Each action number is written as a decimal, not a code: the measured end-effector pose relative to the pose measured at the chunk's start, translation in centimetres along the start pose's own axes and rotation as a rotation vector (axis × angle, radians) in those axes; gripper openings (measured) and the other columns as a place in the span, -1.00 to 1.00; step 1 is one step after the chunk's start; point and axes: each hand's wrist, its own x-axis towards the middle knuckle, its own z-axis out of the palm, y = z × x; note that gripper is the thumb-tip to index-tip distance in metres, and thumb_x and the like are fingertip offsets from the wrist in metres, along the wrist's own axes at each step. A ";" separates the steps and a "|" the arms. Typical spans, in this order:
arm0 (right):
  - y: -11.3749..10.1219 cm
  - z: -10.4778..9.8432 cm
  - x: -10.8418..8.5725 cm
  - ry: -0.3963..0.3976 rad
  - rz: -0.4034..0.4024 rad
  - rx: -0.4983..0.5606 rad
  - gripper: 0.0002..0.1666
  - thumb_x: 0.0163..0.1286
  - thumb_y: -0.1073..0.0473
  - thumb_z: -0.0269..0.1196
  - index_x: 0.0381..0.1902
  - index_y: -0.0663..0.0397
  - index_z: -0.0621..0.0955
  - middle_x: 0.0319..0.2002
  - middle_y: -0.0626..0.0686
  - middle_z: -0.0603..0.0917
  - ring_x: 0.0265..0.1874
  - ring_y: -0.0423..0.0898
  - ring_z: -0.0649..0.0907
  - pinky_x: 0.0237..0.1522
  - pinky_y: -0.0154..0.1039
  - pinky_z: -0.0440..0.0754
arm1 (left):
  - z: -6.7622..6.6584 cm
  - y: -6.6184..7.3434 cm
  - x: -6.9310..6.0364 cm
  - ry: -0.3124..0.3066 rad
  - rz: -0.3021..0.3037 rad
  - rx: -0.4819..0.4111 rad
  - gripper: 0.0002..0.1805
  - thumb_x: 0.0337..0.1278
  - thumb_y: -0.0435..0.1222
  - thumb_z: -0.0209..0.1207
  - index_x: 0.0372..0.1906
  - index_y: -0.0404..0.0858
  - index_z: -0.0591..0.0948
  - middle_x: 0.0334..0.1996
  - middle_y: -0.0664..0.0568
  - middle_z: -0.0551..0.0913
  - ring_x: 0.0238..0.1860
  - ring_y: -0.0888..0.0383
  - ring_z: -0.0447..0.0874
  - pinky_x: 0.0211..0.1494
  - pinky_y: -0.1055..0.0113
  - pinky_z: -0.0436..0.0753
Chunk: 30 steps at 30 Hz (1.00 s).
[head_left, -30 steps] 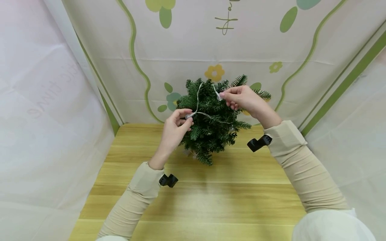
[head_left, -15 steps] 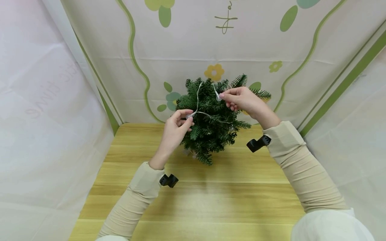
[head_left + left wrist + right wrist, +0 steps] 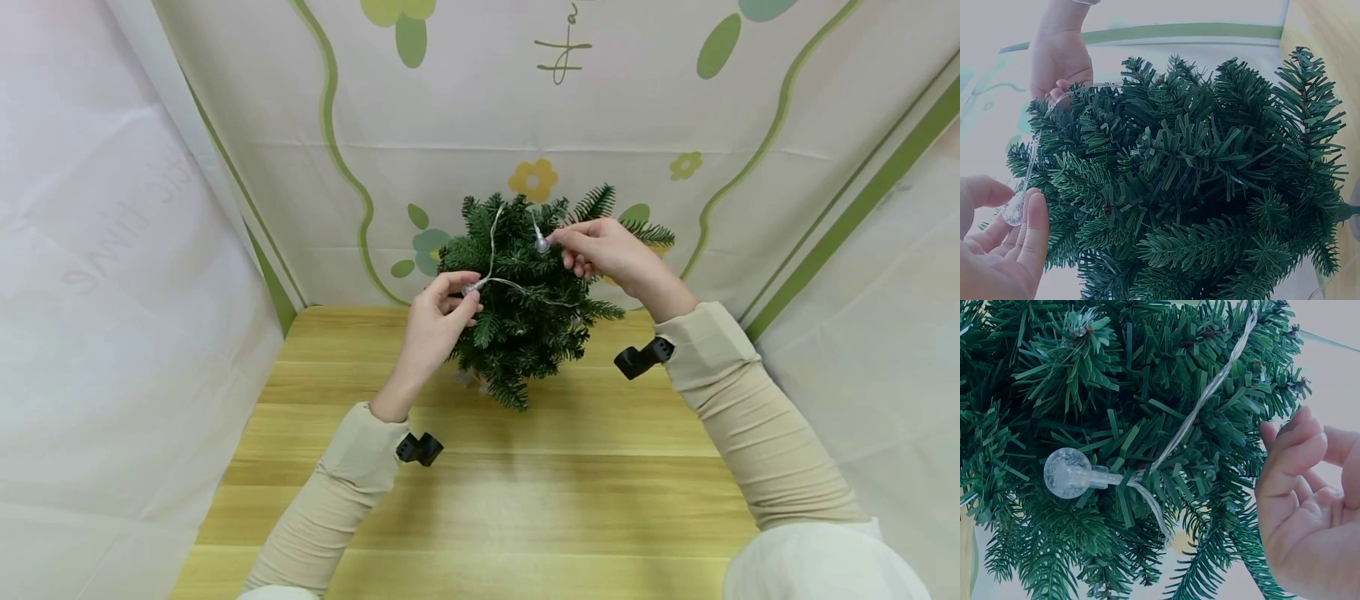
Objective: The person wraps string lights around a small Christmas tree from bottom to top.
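Observation:
A small green artificial Christmas tree (image 3: 525, 292) stands at the back of the table, with a clear string of lights (image 3: 492, 242) draped over it. On its left side my left hand (image 3: 438, 315) pinches a clear round bulb (image 3: 1014, 212) of the string between thumb and fingers. Near the top right, the fingertips of my right hand (image 3: 607, 254) lie right beside another bulb (image 3: 542, 245), which hangs from its wire. In the right wrist view the right hand's fingers (image 3: 1291, 447) are loosely bent, and a further bulb (image 3: 1067, 473) lies against the branches.
The wooden table (image 3: 510, 500) reaches toward the person. A printed fabric wall (image 3: 450, 108) rises close behind the tree. White fabric panels close in both sides. Pale pieces (image 3: 465, 379) show low under the tree's left side, partly hidden.
The right hand's fingertips have come off the upper bulb, which now shows whole and hangs slightly lower. My left hand stays in place with its bulb.

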 end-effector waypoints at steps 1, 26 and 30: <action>0.1 0.0 0.0 0.002 -0.001 -0.001 -0.50 0.54 0.01 -0.06 0.19 0.26 0.50 -0.57 -0.14 0.50 -0.64 -0.30 0.42 -0.58 -0.46 0.43 | 0.0 0.0 0.0 -0.001 -0.001 0.002 -0.68 0.35 -0.35 0.05 0.15 -0.33 0.51 -0.02 -0.24 0.59 -0.13 -0.14 0.65 -0.23 0.50 0.65; 0.0 -1.2 -0.5 0.070 -0.045 0.066 -0.46 0.52 -0.07 -0.06 0.22 0.20 0.47 -0.31 -0.14 0.59 -0.41 -0.25 0.59 -0.37 -0.45 0.59 | -0.5 0.1 0.4 -0.051 -0.071 0.098 -0.67 0.34 -0.32 0.06 0.16 -0.25 0.51 0.12 -0.11 0.56 0.08 -0.01 0.59 0.06 0.15 0.64; -0.2 -1.5 -0.8 0.108 -0.089 0.140 -0.45 0.50 -0.06 -0.01 0.20 0.26 0.47 -0.28 -0.15 0.61 -0.39 -0.28 0.61 -0.32 -0.46 0.62 | -0.7 0.1 0.4 -0.044 -0.076 0.109 -0.67 0.33 -0.32 0.06 0.16 -0.25 0.52 0.12 -0.12 0.56 0.09 -0.02 0.59 0.08 0.13 0.64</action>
